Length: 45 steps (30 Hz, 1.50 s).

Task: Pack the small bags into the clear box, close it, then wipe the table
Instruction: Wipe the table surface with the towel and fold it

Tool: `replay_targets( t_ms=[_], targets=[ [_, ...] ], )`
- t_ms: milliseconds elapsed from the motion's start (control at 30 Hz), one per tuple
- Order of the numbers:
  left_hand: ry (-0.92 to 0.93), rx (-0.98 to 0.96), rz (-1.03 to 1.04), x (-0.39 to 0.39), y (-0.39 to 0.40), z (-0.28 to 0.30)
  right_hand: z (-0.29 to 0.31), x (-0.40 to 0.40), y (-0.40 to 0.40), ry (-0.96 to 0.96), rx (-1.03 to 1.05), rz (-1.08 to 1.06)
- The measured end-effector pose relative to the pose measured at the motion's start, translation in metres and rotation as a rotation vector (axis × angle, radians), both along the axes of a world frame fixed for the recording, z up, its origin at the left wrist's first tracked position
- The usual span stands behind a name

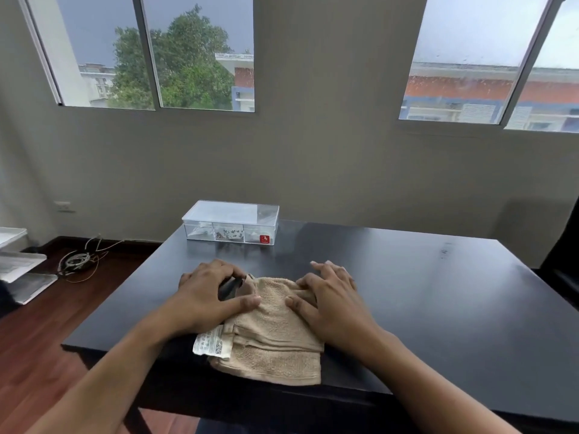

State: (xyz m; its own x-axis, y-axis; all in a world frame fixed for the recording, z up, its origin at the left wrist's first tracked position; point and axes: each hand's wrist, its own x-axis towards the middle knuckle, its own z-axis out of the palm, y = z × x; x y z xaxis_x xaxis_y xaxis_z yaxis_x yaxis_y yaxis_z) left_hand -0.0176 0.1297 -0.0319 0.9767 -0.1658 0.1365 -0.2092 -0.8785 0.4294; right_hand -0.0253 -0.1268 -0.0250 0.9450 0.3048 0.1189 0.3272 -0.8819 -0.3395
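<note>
Both hands, left hand point(208, 292) and right hand point(332, 296), press spread fingers flat on a folded tan terry towel point(275, 333) lying on the glossy black worktop point(423, 308), the lidded clear box point(231, 222) beyond.

hands 2 point(206, 296) | towel 1 point(275, 333) | clear box 1 point(231, 222) | table 1 point(423, 292) | windows 2 point(188, 57)

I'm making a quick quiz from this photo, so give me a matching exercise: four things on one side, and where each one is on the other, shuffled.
Things:
1. clear box
2. towel
3. coiled cable
4. towel's label

Places:
A. on the floor, left of the table
B. under both hands
C. far edge of the table, lid on
D. towel's near-left side

Pairs: 1-C, 2-B, 3-A, 4-D
</note>
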Motion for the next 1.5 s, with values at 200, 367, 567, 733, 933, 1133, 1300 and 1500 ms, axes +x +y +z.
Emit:
replay_targets(
  t_ms=[200,367,567,733,933,1133,1300,1500],
  targets=[
    [-0.006,-0.292,-0.093,-0.016,-0.025,0.022,0.004,-0.005,-0.005,-0.104,0.207,0.042],
    [0.065,-0.621,-0.159,-0.031,-0.039,0.052,0.022,-0.022,-0.028,-0.03,0.652,0.037],
    [0.047,-0.771,-0.292,-0.034,-0.068,0.075,0.042,-0.035,-0.073,0.162,1.167,0.041],
    [0.018,-0.755,-0.38,-0.026,-0.109,0.085,0.044,-0.039,-0.102,0.059,1.231,-0.017],
    [-0.074,-0.686,-0.457,-0.021,-0.175,0.093,0.053,-0.057,-0.151,-0.281,1.067,-0.162],
    [-0.103,-0.669,-0.556,-0.023,-0.252,0.096,0.057,-0.072,-0.221,-0.449,0.934,-0.352],
    [-0.106,-0.609,-0.567,-0.027,-0.317,0.077,0.059,-0.089,-0.273,-0.582,0.642,-0.463],
    [0.023,-0.588,-0.548,-0.029,-0.381,0.045,0.046,-0.096,-0.334,-0.471,0.399,-0.595]
  ],
)
